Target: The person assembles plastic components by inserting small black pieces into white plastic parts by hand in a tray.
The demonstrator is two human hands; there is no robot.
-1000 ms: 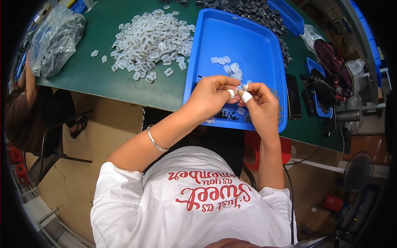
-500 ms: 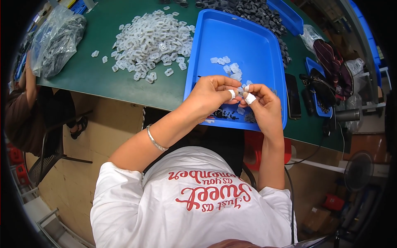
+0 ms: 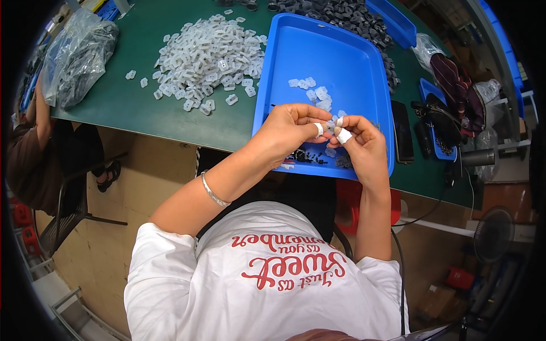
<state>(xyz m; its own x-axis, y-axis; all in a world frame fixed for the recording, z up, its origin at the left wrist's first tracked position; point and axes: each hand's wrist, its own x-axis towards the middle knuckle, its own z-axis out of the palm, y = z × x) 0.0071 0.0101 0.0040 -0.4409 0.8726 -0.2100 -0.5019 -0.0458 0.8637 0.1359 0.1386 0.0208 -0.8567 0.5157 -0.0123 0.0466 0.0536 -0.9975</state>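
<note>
Over the near half of a blue tray [image 3: 325, 45], my left hand [image 3: 296, 126] and my right hand [image 3: 364, 139] meet fingertip to fingertip. Both are closed in a pinch around a small translucent plastic piece [image 3: 331, 128], mostly hidden by the fingers. White tape wraps the left thumb and the right thumb and index finger. Several more translucent white plastic pieces [image 3: 322, 94] lie in the tray just beyond the hands. Below the fingers, small black parts [image 3: 308, 157] are scattered along the tray's near side, with a darker grey cluster [image 3: 343, 161] by my right hand.
A large heap of translucent pieces [image 3: 207, 59] covers the green table [image 3: 131, 108] left of the tray. Black ring-like parts [image 3: 347, 20] pile up behind it. A phone [image 3: 402, 132] lies at right; a clear plastic bag [image 3: 79, 57] sits far left, near another person's arm [image 3: 41, 113].
Hardly anything differs. Both hands stay in the same place, fingertips together over the tray, with the piece between them.
</note>
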